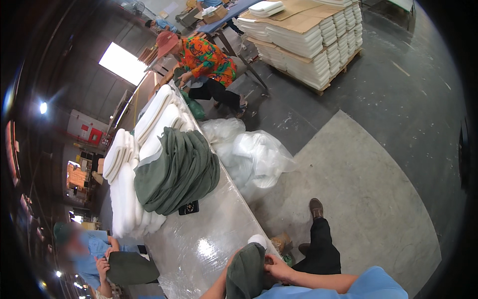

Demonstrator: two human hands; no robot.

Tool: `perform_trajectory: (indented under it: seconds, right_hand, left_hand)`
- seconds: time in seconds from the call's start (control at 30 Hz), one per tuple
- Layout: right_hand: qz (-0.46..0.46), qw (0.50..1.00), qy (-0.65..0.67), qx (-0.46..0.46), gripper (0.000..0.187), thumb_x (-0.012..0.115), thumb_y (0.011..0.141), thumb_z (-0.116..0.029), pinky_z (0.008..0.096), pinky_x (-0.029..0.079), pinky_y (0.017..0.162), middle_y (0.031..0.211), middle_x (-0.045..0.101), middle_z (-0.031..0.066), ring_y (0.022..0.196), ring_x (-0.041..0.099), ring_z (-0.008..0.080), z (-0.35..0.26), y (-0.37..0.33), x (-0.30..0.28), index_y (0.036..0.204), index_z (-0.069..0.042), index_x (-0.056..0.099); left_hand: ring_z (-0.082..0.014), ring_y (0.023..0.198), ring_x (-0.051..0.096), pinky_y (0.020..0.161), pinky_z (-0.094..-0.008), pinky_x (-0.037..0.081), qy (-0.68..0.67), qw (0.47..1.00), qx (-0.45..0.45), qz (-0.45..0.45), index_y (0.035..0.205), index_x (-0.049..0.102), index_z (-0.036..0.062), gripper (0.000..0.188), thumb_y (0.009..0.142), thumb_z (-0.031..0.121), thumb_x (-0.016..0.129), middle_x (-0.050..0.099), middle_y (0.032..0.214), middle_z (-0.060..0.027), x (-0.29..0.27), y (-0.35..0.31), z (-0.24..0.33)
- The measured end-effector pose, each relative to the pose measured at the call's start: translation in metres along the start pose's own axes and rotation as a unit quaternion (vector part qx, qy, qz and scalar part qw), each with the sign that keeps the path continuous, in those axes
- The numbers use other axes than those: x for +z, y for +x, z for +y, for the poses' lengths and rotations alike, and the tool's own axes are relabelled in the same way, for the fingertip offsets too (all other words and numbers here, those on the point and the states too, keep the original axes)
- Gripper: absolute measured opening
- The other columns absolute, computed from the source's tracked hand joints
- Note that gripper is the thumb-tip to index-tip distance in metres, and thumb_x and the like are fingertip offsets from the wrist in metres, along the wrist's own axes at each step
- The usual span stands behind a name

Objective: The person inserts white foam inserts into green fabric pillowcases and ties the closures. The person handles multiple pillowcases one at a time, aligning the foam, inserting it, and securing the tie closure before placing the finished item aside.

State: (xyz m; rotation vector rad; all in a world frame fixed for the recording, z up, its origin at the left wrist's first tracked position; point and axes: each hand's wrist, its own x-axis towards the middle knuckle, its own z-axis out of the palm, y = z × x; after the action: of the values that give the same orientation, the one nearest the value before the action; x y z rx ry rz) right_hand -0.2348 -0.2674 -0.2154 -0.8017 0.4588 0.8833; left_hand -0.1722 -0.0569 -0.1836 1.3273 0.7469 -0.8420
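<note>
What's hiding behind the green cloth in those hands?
A rounded white thing peeks past the far edge of the green cloth; I can't tell what it is. The cloth covers the rest, and most of the left hand.

Counting of the visible things

Near, there is one long table (214,222), carrying one green heap (177,169) and one black flat object (189,208). The white pads (122,199) overlap too much for exact counting. One green cloth (245,271) is near, another green piece (130,269) at left. Far right, one pallet (322,91) stands.
</note>
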Motion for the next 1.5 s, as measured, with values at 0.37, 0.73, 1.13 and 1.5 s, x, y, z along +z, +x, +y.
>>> perform_trajectory:
  seconds: [0.37,0.73,1.13,1.5]
  right_hand:
    - [0.118,0.977,0.088,-0.154,0.046,0.062,0.101,0.003,0.0383,0.049,0.109,0.135,0.067,0.0112,0.125,0.062,0.0239,-0.015,-0.010,0.023,0.145,-0.003,0.050]
    - [0.139,0.938,0.289,-0.135,0.030,0.054,0.111,-0.021,0.0378,0.052,0.104,0.127,0.074,0.0079,0.115,0.068,0.0219,-0.009,0.010,-0.019,0.132,-0.006,0.069]
    - [0.298,0.915,0.222,-0.158,0.041,0.052,0.114,-0.030,0.0339,0.041,0.070,0.078,0.053,-0.0019,0.076,0.043,0.0097,-0.029,0.044,-0.029,0.085,-0.002,0.059]
    - [0.254,0.926,0.242,-0.139,0.037,0.051,0.114,-0.029,0.0311,0.042,0.070,0.082,0.056,-0.0035,0.078,0.046,0.0075,-0.063,0.054,-0.026,0.090,-0.003,0.061]
  left_hand:
    - [-0.0135,0.084,0.069,0.076,-0.0318,0.057,0.134,0.988,0.077,-0.021,0.115,0.072,0.0041,0.042,0.111,0.044,0.060,0.074,0.098,-0.0043,0.029,0.028,0.026]
    - [-0.0173,0.089,0.064,0.083,-0.0375,0.052,0.481,0.862,0.127,0.097,0.103,0.072,0.0000,0.052,0.109,0.050,0.058,0.071,0.092,-0.0058,0.073,0.060,0.060]
    - [-0.0151,0.085,0.057,0.079,-0.0340,0.048,0.003,0.991,0.061,0.117,0.096,0.069,0.0004,0.046,0.110,0.042,0.055,0.065,0.087,-0.0050,0.037,0.080,0.012]
    - [-0.0116,0.079,0.055,0.073,-0.0303,0.046,-0.020,0.992,0.044,0.113,0.091,0.069,0.0018,0.040,0.111,0.034,0.056,0.062,0.082,-0.0021,0.040,0.076,-0.020]
